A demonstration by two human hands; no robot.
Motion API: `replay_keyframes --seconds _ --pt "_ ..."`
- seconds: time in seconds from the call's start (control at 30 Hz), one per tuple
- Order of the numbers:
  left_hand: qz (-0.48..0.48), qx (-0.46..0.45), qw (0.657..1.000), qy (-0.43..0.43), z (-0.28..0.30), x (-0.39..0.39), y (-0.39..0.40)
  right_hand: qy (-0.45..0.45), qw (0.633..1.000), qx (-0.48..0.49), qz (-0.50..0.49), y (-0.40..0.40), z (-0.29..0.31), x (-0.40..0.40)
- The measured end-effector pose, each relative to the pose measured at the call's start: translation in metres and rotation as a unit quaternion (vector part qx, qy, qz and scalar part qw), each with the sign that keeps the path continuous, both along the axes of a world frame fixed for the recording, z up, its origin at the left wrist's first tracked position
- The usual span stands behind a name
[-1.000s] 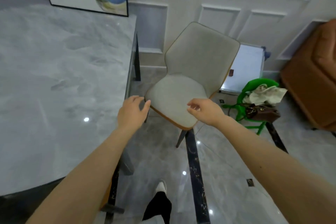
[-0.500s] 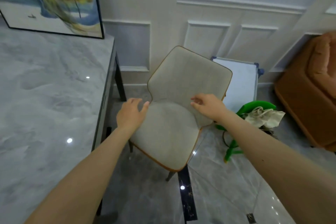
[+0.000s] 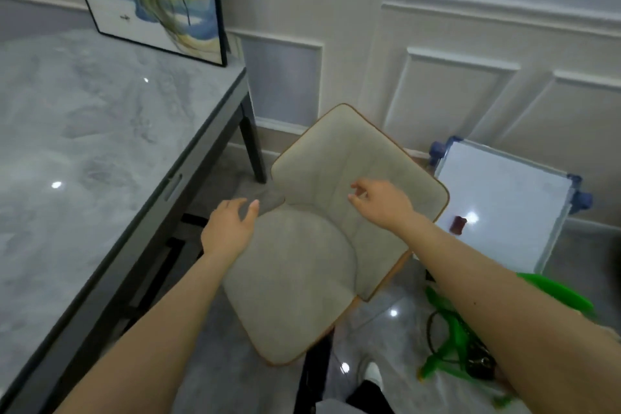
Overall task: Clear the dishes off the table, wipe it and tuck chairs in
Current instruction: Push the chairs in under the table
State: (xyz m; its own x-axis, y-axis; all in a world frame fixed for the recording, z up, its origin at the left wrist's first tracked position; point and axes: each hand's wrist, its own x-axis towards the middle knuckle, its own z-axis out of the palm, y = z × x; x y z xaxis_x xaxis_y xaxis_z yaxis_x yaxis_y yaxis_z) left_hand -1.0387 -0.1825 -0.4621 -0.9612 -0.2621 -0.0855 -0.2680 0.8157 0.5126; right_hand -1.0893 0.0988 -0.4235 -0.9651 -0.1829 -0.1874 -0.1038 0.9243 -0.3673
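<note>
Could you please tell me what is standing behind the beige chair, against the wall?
Behind the beige chair a whiteboard with blue corners leans against the panelled wall. A small dark red thing sits on it. The chair's backrest covers the board's lower left corner.

I see the table [image 3: 100, 151] left of my left hand [image 3: 228, 228], the chair [image 3: 312, 245] beneath both hands, the whiteboard [image 3: 497, 198] beyond my right hand [image 3: 383, 202].

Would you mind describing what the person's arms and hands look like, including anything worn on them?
Both forearms are bare as far as the picture shows, with no sleeves in view. The left hand and right hand wear no gloves, and no rings, watch or bracelet show on the visible fingers and wrists.
</note>
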Motion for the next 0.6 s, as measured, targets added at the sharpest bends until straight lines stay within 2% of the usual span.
replay_keyframes --seconds 0.1,0.27,0.37,0.47,0.53,0.6 --pt "0.038 0.034 0.998 -0.023 0.001 0.004 0.063 0.016 0.999 0.038 0.033 0.052 0.007 -0.025" --pt "0.059 0.036 0.998 -0.008 0.008 0.007 0.108 0.074 0.986 0.147 0.002 0.107 0.007 -0.055" --pt "0.085 0.038 0.996 0.001 0.010 0.018 0.112 0.022 0.989 0.139 -0.041 0.122 -0.004 -0.053" --pt "0.114 0.039 0.993 0.010 0.010 0.038 0.115 -0.067 0.992 0.097 -0.031 0.125 -0.016 -0.048" --pt "0.132 0.039 0.990 0.012 0.008 0.056 0.118 -0.079 0.989 0.121 -0.021 0.126 -0.022 -0.044" --pt "0.153 0.045 0.987 0.001 0.000 0.078 0.121 -0.052 0.987 0.152 -0.008 0.131 -0.029 -0.039"
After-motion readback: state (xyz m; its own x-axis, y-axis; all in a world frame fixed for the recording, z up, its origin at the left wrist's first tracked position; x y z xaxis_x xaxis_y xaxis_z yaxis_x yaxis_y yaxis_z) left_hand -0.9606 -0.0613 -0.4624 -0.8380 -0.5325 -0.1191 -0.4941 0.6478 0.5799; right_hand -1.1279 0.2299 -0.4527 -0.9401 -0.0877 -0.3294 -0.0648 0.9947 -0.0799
